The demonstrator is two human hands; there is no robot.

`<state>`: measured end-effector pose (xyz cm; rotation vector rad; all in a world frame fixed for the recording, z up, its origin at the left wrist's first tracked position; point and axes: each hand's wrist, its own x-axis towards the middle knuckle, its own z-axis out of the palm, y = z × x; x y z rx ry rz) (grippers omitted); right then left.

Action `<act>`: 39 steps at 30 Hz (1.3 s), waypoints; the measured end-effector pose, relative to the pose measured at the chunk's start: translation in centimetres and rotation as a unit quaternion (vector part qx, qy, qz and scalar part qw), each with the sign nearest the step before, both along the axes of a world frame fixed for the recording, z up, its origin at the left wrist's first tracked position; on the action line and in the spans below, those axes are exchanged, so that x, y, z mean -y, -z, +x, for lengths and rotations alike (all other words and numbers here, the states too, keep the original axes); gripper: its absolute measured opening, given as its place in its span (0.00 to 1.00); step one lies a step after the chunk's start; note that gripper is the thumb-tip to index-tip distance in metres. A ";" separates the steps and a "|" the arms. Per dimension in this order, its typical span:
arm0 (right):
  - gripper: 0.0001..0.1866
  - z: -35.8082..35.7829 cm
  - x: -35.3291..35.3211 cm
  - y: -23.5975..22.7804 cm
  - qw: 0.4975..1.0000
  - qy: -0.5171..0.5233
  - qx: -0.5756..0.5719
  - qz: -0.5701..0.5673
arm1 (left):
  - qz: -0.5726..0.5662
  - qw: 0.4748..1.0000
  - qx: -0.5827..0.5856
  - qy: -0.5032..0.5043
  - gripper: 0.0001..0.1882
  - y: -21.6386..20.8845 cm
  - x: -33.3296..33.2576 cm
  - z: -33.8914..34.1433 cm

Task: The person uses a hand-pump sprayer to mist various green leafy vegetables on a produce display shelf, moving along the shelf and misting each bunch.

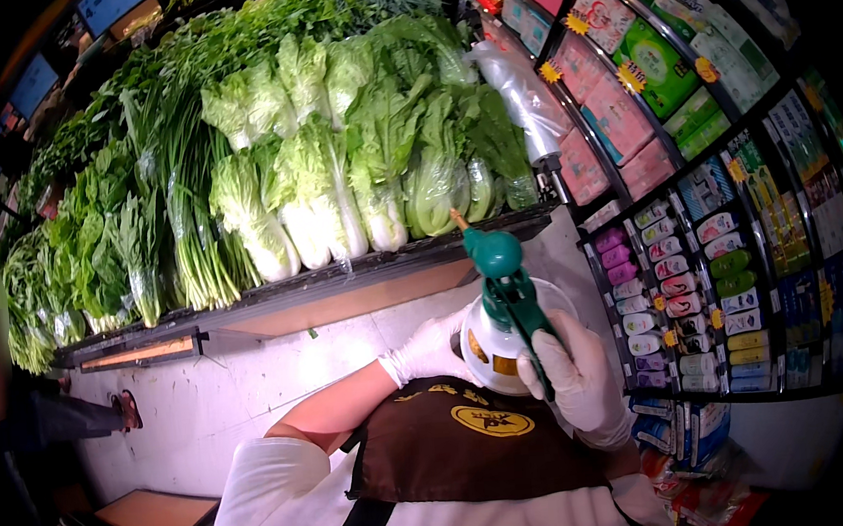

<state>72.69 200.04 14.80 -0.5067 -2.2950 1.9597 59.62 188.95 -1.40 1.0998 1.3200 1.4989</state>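
Observation:
A white spray bottle (498, 357) with a green pump head and an orange-tipped nozzle is held in front of my apron. My right hand (578, 374), in a white glove, is wrapped round its green handle. Against the bottle's left side rests my gloved left hand (434, 348), supporting the body; some of its fingers are hidden behind the bottle. The nozzle points at the vegetable stand, close to a plastic-wrapped leafy green (434, 199). Left of that lie pale napa cabbages (320, 207) in two rows. Whether any spray comes out, I cannot tell.
Bundled green onions (190, 230) and spinach-like greens (98, 256) fill the stand's left. A plastic bag roll (526, 109) hangs at its right end. Shelves of bottles (679, 308) and tissue packs (616, 113) stand on the right. Another person's sandalled foot (129, 409) shows at left.

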 end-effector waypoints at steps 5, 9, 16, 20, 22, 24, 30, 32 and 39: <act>0.14 -2.2 1.4 2.6 0.990 -0.129 0.000 0.062 | -0.072 0.994 0.069 -0.055 0.32 0.7 5.0 1.1; 0.13 -3.1 2.3 3.4 0.972 -0.202 -0.042 0.115 | -0.120 0.987 0.014 -0.109 0.37 1.3 6.0 2.0; 0.11 -2.7 -0.7 1.1 0.977 -0.152 -0.077 0.130 | -0.104 0.988 -0.002 -0.116 0.32 2.0 2.0 0.8; 0.12 -1.8 -4.9 0.3 0.972 -0.129 -0.131 0.145 | -0.062 0.987 0.104 -0.105 0.32 2.1 -3.5 1.3; 0.12 -0.9 -7.6 -0.6 0.957 -0.122 -0.172 0.198 | -0.067 0.986 0.128 -0.086 0.32 1.4 -6.9 1.5; 0.12 -0.4 -11.4 -2.0 0.960 -0.127 -0.162 0.190 | -0.046 0.985 0.149 -0.067 0.35 1.4 -10.8 1.9; 0.14 0.8 -24.2 -3.6 0.952 -0.155 -0.186 0.186 | 0.009 0.987 0.149 -0.062 0.42 1.0 -23.6 3.2; 0.15 0.8 -28.4 -3.0 0.932 -0.139 -0.227 0.247 | 0.043 0.982 0.145 -0.116 0.44 0.3 -27.6 3.9; 0.14 -2.3 -42.2 -4.4 0.960 -0.195 -0.143 0.138 | 0.086 0.968 0.164 -0.167 0.41 -2.0 -39.7 3.2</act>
